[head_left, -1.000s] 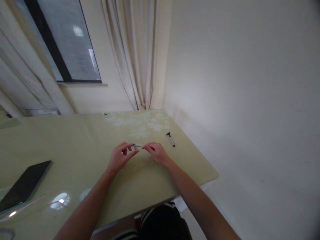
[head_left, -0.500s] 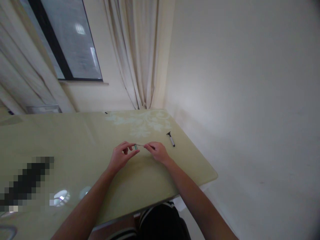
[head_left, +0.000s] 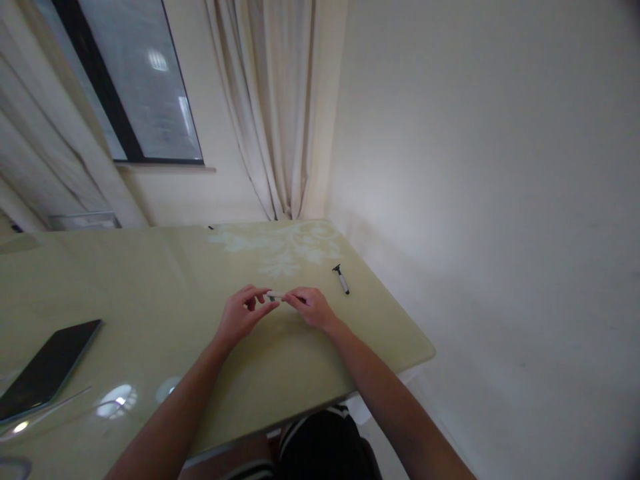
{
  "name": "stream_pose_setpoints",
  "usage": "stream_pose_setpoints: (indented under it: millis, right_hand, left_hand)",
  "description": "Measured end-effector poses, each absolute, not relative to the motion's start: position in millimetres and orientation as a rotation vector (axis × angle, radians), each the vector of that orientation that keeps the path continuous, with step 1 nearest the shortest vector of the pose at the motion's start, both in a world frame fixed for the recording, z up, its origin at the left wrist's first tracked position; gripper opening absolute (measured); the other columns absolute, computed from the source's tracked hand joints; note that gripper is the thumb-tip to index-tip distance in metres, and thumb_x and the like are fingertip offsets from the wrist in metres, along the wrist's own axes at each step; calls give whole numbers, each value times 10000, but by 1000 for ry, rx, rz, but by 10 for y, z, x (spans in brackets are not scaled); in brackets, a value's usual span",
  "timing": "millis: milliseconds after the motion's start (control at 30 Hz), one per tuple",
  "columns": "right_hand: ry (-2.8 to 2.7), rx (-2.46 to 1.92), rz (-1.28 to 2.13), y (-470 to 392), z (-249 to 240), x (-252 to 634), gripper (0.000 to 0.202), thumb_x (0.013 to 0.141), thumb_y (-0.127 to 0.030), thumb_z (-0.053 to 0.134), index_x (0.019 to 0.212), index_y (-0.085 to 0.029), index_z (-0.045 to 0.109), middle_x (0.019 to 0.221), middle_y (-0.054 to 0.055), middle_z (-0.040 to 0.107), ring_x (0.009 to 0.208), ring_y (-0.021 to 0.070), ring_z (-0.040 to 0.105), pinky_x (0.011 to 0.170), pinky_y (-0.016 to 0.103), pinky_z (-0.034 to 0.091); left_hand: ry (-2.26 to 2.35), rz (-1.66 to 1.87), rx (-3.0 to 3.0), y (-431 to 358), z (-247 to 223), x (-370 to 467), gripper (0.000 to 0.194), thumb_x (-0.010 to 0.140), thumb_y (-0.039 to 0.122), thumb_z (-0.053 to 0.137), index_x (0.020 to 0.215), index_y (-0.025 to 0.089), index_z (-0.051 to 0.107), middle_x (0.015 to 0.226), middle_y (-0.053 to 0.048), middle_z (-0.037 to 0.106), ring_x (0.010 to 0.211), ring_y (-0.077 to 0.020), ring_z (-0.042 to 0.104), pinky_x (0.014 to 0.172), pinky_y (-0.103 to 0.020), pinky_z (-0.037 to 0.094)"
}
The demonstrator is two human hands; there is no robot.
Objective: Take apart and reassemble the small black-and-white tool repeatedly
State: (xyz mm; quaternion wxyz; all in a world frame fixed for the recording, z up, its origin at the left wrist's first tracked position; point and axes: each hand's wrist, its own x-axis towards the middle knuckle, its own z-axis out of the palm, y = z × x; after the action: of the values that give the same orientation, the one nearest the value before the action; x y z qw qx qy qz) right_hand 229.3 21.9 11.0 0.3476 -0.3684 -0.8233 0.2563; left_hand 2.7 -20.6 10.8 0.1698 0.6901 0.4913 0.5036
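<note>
Near the middle of the table, my left hand (head_left: pixel 245 311) pinches a small greenish, dark-edged piece (head_left: pixel 273 299) between thumb and fingertips. It is too small to name surely and is partly covered. My right hand (head_left: pixel 311 307) is closed on a thin pale strip (head_left: pixel 275 294), whose far end lies across the small piece, close to my left fingertips. Whether the strip touches the piece I cannot tell. Beyond my right hand, a razor (head_left: pixel 342 280) with a grey-and-black handle lies on the table, its head pointing away from me.
The glossy pale-green table (head_left: pixel 150 287) has a floral pattern at its far end and a rounded corner at right. A dark tablet (head_left: pixel 47 367) lies at left beside a thin cable (head_left: pixel 65 400). A small black object (head_left: pixel 211 227) sits at the far edge. A wall (head_left: pixel 500 233) stands at right.
The pale strip has turned its broader face towards me and now covers part of the greenish piece. My right hand has moved slightly left and down. My left hand has hardly moved.
</note>
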Motion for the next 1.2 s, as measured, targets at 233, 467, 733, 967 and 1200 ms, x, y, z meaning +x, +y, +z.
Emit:
stream_pose_setpoints:
  millis: [233, 467, 733, 967, 1200]
  right_hand:
    - [-2115, -957, 658, 232, 93, 2326, 512, 1023, -584, 489, 986, -187, 811, 798, 36, 721, 693, 132, 585, 641, 233, 359]
    - [-2107, -973, 652, 243, 79, 2327, 547, 1021, -600, 477, 957, -171, 811, 784, 42, 714, 697, 140, 585, 654, 242, 369]
    - [-2091, -962, 676, 235, 81, 2328, 545, 1017, -602, 484, 964, -171, 813, 776, 39, 711, 691, 137, 576, 648, 243, 365]
    - [-2135, -878, 757, 224, 90, 2327, 537, 1013, -604, 493, 989, -171, 809, 810, 39, 721, 692, 131, 578, 638, 235, 370]
    - [-2169, -903, 672, 222, 109, 2357, 522, 1017, -594, 492, 939, -179, 800, 763, 28, 682, 684, 132, 554, 658, 240, 372]
  left_hand:
    - [1394, 1447, 1945, -199, 102, 31, 362, 781, 518, 801, 974, 213, 784, 778, 10, 630, 546, -88, 461, 536, -237, 427]
    - [1380, 1424, 1964, -184, 76, 31, 368, 780, 518, 801, 987, 214, 787, 759, 9, 626, 533, -91, 452, 521, -236, 410]
    - [1372, 1448, 1971, -203, 107, 49, 364, 783, 516, 803, 987, 215, 786, 760, 12, 622, 546, -93, 459, 545, -237, 428]
    - [1375, 1401, 2020, -203, 104, 68, 407, 777, 557, 794, 997, 214, 788, 754, 7, 623, 541, -93, 462, 539, -237, 421]
    - [1391, 1425, 2025, -208, 123, 53, 417, 789, 574, 777, 1006, 218, 783, 769, 4, 633, 544, -97, 467, 557, -245, 436]
